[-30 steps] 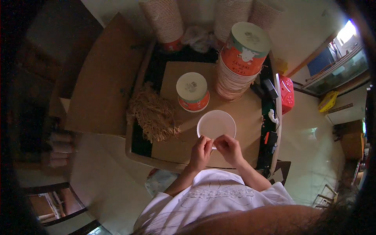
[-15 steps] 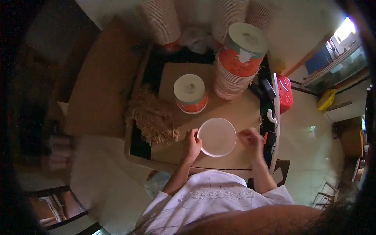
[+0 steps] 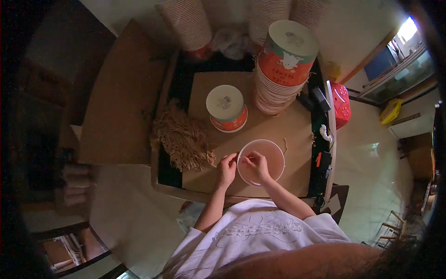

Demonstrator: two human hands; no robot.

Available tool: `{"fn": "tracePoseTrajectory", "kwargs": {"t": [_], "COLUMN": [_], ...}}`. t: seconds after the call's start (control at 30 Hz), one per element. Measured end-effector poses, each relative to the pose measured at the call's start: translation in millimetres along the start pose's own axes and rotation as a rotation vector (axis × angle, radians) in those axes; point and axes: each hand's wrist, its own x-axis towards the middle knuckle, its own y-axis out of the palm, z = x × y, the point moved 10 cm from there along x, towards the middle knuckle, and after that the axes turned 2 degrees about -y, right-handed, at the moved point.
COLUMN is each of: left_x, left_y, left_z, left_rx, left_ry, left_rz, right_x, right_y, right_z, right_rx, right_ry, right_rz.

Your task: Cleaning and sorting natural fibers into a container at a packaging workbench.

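Note:
A round paper bucket (image 3: 274, 173) stands mouth up near the table's front edge, its pale inside showing. A short brown cord (image 3: 285, 145) sticks out at its right rim. My left hand (image 3: 226, 171) is closed at the outside of the left rim, thumb and fingers pinched together. Over the mouth, my right hand (image 3: 256, 166) is closed too, its fingertips just inside that same left rim. What either pinch holds is too small to make out. Left of the bucket lies a tangled pile of brown cords (image 3: 179, 137).
An upside-down orange and green bucket (image 3: 225, 103) stands behind. Right of it rises a tall stack of such buckets (image 3: 278, 95). More stacks (image 3: 188, 25) line the back. Small black devices (image 3: 324, 160) and a red plastic basket (image 3: 340, 104) are at the right edge.
My right hand has moved left, from beside the bucket to over its mouth at the left rim. My left hand has stayed near the left rim. A cord now shows at the right rim.

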Motion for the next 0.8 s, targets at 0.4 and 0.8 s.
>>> {"fn": "tracePoseTrajectory", "kwargs": {"t": [0.4, 0.8], "left_x": [-2, -3], "left_y": [0, 2], "left_z": [-13, -28], "left_rx": [-0.006, 0.095], "left_ry": [-0.004, 0.118], "left_rz": [-0.007, -0.027], "right_x": [0, 0], "right_y": [0, 2], "right_z": [0, 5], "right_rx": [-0.125, -0.092], "right_ry": [0.034, 0.01], "right_rz": [-0.027, -0.013]}}
